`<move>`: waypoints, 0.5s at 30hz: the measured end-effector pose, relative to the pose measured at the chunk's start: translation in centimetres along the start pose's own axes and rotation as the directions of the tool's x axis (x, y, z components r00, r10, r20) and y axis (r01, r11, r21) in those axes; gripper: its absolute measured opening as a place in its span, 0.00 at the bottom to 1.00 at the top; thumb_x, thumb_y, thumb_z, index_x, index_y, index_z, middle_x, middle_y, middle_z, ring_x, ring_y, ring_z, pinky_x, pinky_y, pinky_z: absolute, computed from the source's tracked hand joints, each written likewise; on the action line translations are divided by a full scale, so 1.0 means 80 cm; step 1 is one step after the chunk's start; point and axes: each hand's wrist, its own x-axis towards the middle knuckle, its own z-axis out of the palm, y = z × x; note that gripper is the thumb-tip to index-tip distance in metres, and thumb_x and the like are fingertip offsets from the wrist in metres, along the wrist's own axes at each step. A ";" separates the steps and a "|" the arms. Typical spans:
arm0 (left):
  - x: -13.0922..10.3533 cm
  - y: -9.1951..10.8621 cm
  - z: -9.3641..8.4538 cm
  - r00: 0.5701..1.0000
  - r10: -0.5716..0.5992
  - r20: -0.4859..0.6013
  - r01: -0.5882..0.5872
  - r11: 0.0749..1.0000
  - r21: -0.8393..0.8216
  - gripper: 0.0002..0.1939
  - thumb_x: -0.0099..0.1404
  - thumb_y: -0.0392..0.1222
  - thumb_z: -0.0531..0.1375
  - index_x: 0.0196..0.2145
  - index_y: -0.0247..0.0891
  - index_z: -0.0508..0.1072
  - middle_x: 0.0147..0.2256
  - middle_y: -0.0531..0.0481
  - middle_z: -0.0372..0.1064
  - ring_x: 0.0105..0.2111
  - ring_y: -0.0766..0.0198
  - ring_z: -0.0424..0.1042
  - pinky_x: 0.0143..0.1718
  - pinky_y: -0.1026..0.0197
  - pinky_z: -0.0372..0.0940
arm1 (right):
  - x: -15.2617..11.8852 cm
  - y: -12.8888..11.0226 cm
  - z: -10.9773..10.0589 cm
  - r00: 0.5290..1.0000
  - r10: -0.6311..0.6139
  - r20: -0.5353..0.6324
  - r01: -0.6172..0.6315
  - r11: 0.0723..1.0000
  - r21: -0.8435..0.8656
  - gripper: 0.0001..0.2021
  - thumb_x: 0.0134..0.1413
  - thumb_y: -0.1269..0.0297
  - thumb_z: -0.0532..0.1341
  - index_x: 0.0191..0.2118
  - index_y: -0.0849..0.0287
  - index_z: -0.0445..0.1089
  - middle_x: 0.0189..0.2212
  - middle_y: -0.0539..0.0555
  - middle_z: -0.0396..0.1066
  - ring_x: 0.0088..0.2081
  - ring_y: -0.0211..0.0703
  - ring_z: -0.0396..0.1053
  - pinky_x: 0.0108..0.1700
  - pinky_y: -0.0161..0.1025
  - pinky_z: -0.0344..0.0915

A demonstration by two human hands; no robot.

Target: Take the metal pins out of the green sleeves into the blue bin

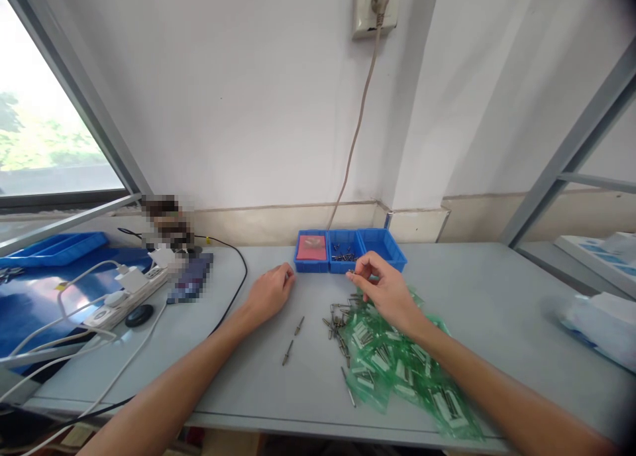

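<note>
My right hand (380, 285) is pinched around a small metal piece (352, 271), just in front of the middle blue bin (342, 266). My left hand (272, 288) rests on the grey table with its fingers curled; whether anything is in it is hidden. Two metal pins (287, 352) lie apart on the table near my left forearm. A loose heap of metal pins (338, 323) is below my right hand, beside green plastic bags (382, 366) that hold more pins. Small metal pieces also lie inside the middle bin.
The left blue bin (311, 266) holds a pink item, and a third blue bin (382, 244) joins on the right. A power strip (106, 310), cables and a black mouse (140, 315) are at the left. A wrapped package (603, 327) sits at the right.
</note>
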 end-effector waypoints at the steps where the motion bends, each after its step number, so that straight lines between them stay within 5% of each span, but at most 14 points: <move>1: 0.001 -0.001 0.001 1.000 -0.003 0.001 0.003 1.000 0.009 0.11 0.79 0.43 0.48 0.43 0.42 0.69 0.43 0.44 0.77 0.40 0.54 0.75 0.39 0.57 0.60 | 0.001 -0.001 -0.001 1.000 0.012 0.005 -0.012 1.000 0.013 0.14 0.61 0.51 0.67 0.34 0.52 0.65 0.33 0.50 0.64 0.31 0.43 0.63 0.25 0.38 0.69; 7: 0.003 -0.004 0.001 1.000 0.000 0.019 0.000 1.000 0.029 0.14 0.80 0.41 0.44 0.43 0.42 0.68 0.42 0.43 0.77 0.40 0.54 0.75 0.39 0.57 0.59 | 0.008 -0.003 -0.004 0.993 0.119 -0.007 -0.117 0.989 0.095 0.15 0.57 0.49 0.71 0.36 0.54 0.73 0.32 0.50 0.70 0.24 0.37 0.62 0.27 0.40 0.65; 15: 0.001 0.005 -0.007 0.998 -0.010 0.055 0.007 0.999 0.052 0.10 0.79 0.42 0.48 0.45 0.41 0.69 0.45 0.44 0.77 0.43 0.53 0.76 0.41 0.57 0.61 | 0.009 0.005 -0.008 0.959 0.270 0.084 -0.279 0.849 0.450 0.17 0.54 0.48 0.74 0.42 0.55 0.82 0.36 0.52 0.69 0.28 0.35 0.58 0.28 0.35 0.58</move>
